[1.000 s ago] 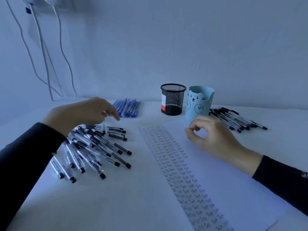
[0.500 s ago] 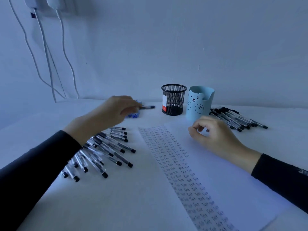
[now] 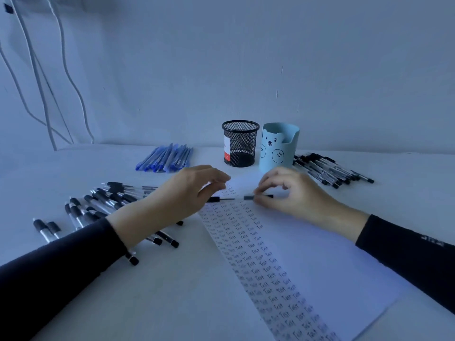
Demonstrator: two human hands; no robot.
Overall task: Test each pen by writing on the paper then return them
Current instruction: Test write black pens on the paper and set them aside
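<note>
Head view: left hand grips pen, right hand pinches cap.

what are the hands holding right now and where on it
Left hand grips a pen by its barrel; right hand pinches its detached cap.

Two hands, one held pen, one mesh cup, one bear cup, one blue pen heap, two black pen heaps, one paper
</note>
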